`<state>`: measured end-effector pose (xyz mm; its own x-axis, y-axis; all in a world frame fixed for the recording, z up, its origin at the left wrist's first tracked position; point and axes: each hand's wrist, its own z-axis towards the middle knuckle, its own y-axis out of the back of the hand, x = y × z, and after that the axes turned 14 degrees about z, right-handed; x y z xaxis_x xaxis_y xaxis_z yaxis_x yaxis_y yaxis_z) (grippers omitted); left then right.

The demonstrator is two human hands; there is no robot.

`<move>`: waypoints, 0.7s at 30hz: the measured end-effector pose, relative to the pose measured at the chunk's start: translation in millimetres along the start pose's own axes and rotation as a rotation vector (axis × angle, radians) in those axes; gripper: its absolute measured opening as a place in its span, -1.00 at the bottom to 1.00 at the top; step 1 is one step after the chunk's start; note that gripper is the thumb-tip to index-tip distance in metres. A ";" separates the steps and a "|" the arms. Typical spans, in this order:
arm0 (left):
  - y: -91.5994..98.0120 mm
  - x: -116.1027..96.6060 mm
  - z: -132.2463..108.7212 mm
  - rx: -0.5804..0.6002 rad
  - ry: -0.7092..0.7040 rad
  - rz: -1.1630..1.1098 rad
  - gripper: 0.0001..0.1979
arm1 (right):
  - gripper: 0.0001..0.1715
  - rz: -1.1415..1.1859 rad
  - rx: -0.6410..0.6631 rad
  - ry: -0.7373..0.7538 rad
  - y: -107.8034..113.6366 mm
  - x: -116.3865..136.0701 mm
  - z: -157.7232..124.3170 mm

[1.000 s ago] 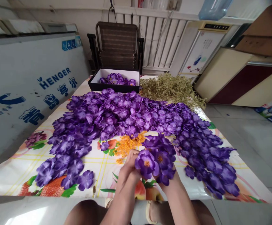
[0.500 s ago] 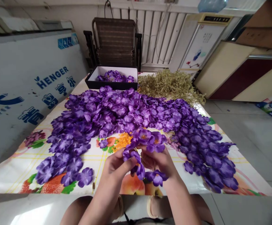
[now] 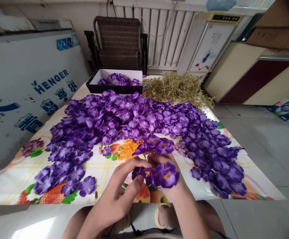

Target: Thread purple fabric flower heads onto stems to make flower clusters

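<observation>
My right hand (image 3: 175, 181) is closed on a spray of artificial purple flowers (image 3: 166, 175); its fingers are partly hidden behind the blooms. The open flowers have orange centres, some above the fingers and some below. Beside the spray, my left hand (image 3: 126, 186) has thumb and index finger apart, close around the left blooms at their edge. A thin stem shows between the two groups of blooms. Just beyond my hands lies a small heap of orange flower centres (image 3: 128, 149). A large pile of loose purple petal pieces (image 3: 119, 114) curves around the far side and both sides.
A black box with white inside (image 3: 114, 89) holds finished-looking purple flowers at the back. Greenish stems (image 3: 176, 88) are heaped to its right. The fruit-print tablecloth (image 3: 107, 182) ends just in front of my knees. Behind stands a folding chair (image 3: 118, 43); a white chest (image 3: 17, 83) flanks the left.
My left thumb and index finger have spread apart from their pinch on the flowers. The lower blooms have turned and shifted, now facing me. The right hand stays on the spray.
</observation>
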<state>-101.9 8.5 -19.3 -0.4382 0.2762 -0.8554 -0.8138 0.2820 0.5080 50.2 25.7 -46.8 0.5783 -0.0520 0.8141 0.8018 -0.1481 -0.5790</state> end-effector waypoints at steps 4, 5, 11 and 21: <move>-5.4 -2.5 0.1 -0.042 0.050 0.056 -0.79 | -0.66 0.008 0.067 -0.046 2.9 5.0 1.8; -8.8 -3.5 0.4 -0.086 0.075 0.063 -0.79 | -0.70 0.003 0.077 -0.030 3.2 6.8 1.7; -26.3 -11.1 4.0 -0.219 0.162 0.122 -0.77 | -0.94 -0.128 0.140 0.067 9.0 12.6 1.7; -37.2 -18.4 9.5 -0.334 0.250 0.059 -0.62 | -0.89 -0.170 0.250 0.028 13.2 15.1 -2.7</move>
<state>-60.0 1.6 -21.5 -0.5331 0.0397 -0.8451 -0.8457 -0.0522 0.5311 69.1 20.3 -42.0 0.4309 -0.0748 0.8993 0.9011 0.0902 -0.4242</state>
